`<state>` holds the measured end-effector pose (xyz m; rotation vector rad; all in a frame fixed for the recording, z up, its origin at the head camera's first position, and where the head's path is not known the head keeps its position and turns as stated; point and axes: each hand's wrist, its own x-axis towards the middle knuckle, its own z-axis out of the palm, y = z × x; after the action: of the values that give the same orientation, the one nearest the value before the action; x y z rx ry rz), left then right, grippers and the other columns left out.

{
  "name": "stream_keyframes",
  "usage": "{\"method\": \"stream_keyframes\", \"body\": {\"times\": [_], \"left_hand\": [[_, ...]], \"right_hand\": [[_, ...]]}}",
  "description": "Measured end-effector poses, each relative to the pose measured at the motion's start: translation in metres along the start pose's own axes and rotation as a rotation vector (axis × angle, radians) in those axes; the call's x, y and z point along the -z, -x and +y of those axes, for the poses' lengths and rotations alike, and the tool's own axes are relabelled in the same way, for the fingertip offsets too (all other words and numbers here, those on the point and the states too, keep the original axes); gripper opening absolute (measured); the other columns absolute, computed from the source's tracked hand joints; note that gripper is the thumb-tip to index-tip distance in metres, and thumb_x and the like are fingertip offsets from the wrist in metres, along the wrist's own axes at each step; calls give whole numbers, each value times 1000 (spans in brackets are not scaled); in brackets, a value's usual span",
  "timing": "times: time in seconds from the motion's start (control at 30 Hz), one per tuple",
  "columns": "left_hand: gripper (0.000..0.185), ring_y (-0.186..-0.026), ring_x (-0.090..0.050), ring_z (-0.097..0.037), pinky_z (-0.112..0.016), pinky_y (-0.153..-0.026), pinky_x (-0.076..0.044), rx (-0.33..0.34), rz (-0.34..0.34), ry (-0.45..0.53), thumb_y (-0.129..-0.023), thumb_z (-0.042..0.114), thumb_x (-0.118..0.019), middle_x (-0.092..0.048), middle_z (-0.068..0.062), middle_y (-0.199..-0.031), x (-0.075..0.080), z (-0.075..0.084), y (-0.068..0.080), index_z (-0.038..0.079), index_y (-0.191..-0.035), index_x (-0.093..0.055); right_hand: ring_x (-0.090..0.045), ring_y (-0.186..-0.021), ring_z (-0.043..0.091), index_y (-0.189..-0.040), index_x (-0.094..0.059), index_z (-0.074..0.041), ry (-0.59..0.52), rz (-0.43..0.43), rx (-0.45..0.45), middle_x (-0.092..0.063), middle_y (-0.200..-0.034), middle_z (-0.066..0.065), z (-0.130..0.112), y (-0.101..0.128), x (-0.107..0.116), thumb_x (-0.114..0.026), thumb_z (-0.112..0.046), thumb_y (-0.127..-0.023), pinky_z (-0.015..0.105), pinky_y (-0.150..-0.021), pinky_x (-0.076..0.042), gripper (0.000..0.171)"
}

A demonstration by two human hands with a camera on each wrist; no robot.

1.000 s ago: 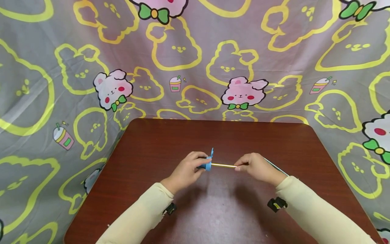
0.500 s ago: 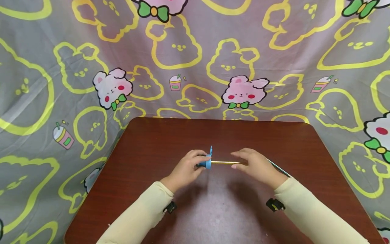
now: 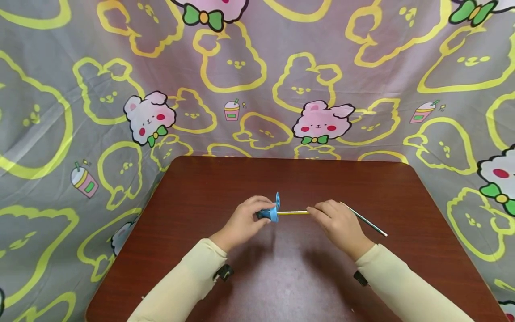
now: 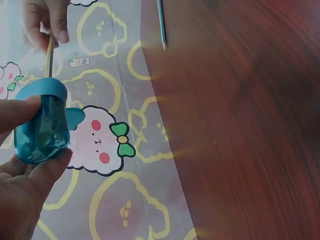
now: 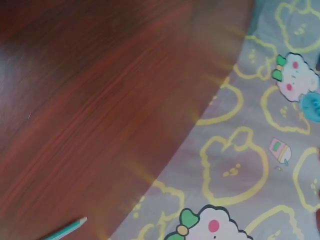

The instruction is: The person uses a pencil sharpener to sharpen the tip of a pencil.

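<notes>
My left hand [image 3: 263,213] grips a small blue pencil sharpener [image 3: 273,211] just above the dark red table [image 3: 289,277]. A yellow pencil [image 3: 293,213] runs level from the sharpener's mouth to my right hand [image 3: 314,211], which pinches its far end. In the left wrist view my thumb and fingers curl round the see-through blue sharpener [image 4: 42,120]. The yellow pencil [image 4: 49,55] rises from it to the right hand [image 4: 47,22]. In the right wrist view only a blue bit of the sharpener [image 5: 312,106] shows at the right edge.
A second, teal pencil [image 3: 364,219] lies slanted on the table just right of my right hand, also visible as the teal pencil [image 4: 161,22] and its tip [image 5: 65,231]. A grey cloth with yellow bunny outlines [image 3: 257,80] hangs behind and around the table.
My right hand has slid a little left along the yellow pencil and turned its wrist, uncovering more of the teal pencil. The left hand and sharpener have hardly moved.
</notes>
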<state>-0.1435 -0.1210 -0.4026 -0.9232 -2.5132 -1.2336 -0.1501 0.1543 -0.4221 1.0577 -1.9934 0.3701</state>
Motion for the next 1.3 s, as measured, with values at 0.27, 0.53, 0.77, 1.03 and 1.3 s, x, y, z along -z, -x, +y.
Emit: {"method": "stream_keyframes", "body": {"times": [0.27,0.53,0.77,1.03,1.3], "left_hand": [[39,-99,-60,-22,-22,-68,-51,-10,-19,-32,-79,-4,-76,-62,-10,-115,0,0,1,2,-116,-69],[39,-107,-58,-25,-25,-79,-52,-220,41,-193,-75,-8,-76,-63,-11,-114,-2,0,2,5,-112,-73],[39,-106,-57,-24,-21,-75,-51,-230,61,-188,-74,-8,-77,-63,-10,-113,-6,-1,3,5,-111,-73],[40,-108,-56,-23,-19,-69,-52,-116,19,-142,-78,-5,-76,-62,-9,-116,-4,-3,5,7,-116,-71],[39,-100,-59,-21,-21,-67,-51,-13,23,-37,-77,-4,-77,-62,-8,-116,0,-2,4,5,-115,-71]], "right_hand": [[-54,-66,18,-90,-75,-5,-77,-78,-96,-60,-76,1,-3,-3,2,-63,-12,-93,31,-51,-46,14],[-59,-69,7,-86,-76,-6,-555,-582,-641,-71,-80,-1,4,-22,16,-74,-10,-83,25,-59,-48,5],[-61,-78,12,-94,-76,-8,-598,-703,-774,-72,-87,0,9,-27,18,-70,-14,-88,30,-65,-50,11],[-59,-110,27,-127,-64,-11,-258,-544,-581,-65,-115,6,-1,-24,19,-74,-30,-85,47,-89,-49,46],[-62,-88,23,-107,-72,-7,-93,-219,-174,-65,-98,6,-4,-11,12,-73,-30,-87,39,-69,-53,31]]}}
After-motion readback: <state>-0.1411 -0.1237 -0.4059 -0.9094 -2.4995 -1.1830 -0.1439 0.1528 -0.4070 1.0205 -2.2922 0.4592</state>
